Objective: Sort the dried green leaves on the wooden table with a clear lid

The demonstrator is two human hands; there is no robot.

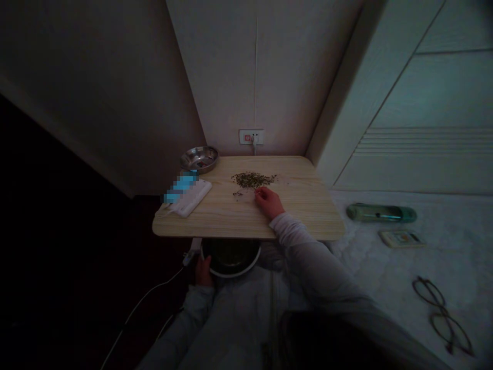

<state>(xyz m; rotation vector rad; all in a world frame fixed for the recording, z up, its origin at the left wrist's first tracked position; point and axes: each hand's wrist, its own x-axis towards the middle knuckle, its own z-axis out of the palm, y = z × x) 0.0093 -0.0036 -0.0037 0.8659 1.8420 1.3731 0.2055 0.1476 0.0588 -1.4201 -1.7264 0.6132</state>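
A loose heap of small dark green and brown bits, like beans or seeds (252, 179), lies spread on the light wooden table (308, 216). At the heap's near edge, my right hand (268, 202) rests with its fingers pinched together; whatever is between the fingertips is too small to make out. A few scattered bits lie left of those fingers. Below the table's front edge, my left hand (204, 271) grips the left rim of a dark bowl (231, 271) with a pale rim. The table hides the bowl's far side.
A steel bowl (199, 159) stands at the table's back left corner, behind a white device (192, 198) and a blurred-out screen (180, 186). A plugged socket (251, 136) is on the wall. On the white bedding lie a bottle (381, 212), a phone (401, 238) and eyeglasses (442, 313).
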